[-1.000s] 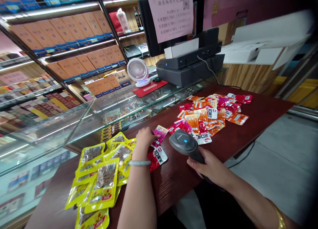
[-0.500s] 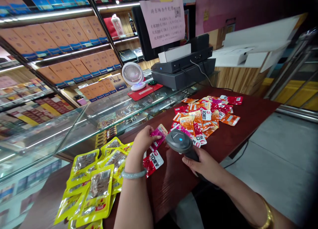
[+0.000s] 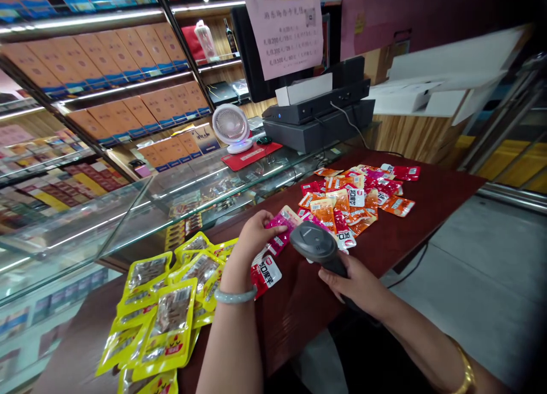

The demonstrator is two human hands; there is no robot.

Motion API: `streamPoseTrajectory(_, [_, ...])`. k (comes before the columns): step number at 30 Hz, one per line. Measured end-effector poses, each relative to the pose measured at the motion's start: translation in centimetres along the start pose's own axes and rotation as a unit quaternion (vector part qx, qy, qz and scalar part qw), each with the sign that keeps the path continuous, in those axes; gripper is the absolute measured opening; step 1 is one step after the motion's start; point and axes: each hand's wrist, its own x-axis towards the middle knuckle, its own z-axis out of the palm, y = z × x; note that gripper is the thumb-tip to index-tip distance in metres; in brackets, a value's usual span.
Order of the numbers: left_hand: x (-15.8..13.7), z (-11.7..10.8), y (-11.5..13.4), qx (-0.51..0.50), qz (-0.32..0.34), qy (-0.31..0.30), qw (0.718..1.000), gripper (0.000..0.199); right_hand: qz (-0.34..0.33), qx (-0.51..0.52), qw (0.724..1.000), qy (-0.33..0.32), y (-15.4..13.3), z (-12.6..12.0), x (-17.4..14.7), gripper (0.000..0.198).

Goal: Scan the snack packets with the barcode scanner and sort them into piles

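Note:
My left hand (image 3: 258,234) pinches a purple snack packet (image 3: 282,230) with a pale top edge, held just above the dark red table. In my right hand (image 3: 356,280) is a grey barcode scanner (image 3: 315,243), gripped by its handle, its head close to the purple packet. Below my left hand lies a red and white packet (image 3: 267,273). A heap of red, orange and purple packets (image 3: 337,205) spreads beyond the scanner. To the left of my left forearm lies a pile of yellow snack packs (image 3: 168,320) with clear windows.
A glass display counter (image 3: 141,212) runs along the table's far left side. On it stand a white fan (image 3: 231,126) on a red mat (image 3: 252,156) and a dark cash drawer (image 3: 318,126) with a cable. Shelves of orange boxes (image 3: 115,55) rise behind.
My left hand has shifted slightly right and up with the purple packet. The scanner has moved a little right, and the blue light on its head no longer shows.

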Motion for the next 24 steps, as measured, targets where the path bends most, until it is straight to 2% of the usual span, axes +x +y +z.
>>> streamPoseTrajectory(2, [0.1,0.7,-0.1,-0.025,-0.013,-0.012,1.000,0.041,0.003,0.006,1.000,-0.003,0.0,-0.1,-0.2,0.043])
streamPoseTrajectory(6, [0.3,2.3,-0.1,-0.088,-0.034,0.004,0.996,0.043,0.007,0.017,1.000,0.005,-0.3,-0.2,-0.8,0.045])
streamPoseTrajectory(10, [0.3,3.6,-0.1,-0.200,-0.016,-0.102,0.974,0.046,0.021,0.009,1.000,0.014,-0.6,-0.5,-1.4,0.045])
streamPoseTrajectory(12, [0.2,3.3,-0.2,-0.139,0.001,-0.098,0.985,0.053,0.023,0.000,1.000,0.012,-0.7,-0.6,-1.7,0.042])
streamPoseTrajectory(15, [-0.3,1.4,0.0,0.064,0.001,-0.078,0.995,0.049,0.023,-0.017,1.000,0.013,-0.8,-0.7,-2.2,0.040])
streamPoseTrajectory(20, [-2.9,-2.5,1.2,0.248,-0.037,-0.125,0.960,0.045,0.037,-0.024,0.998,-0.035,-1.4,0.1,-3.3,0.037])
streamPoseTrajectory(24, [-6.3,-3.0,0.6,0.399,-0.068,-0.115,0.907,0.048,0.039,-0.007,0.997,-0.072,-1.3,0.9,-4.0,0.038])
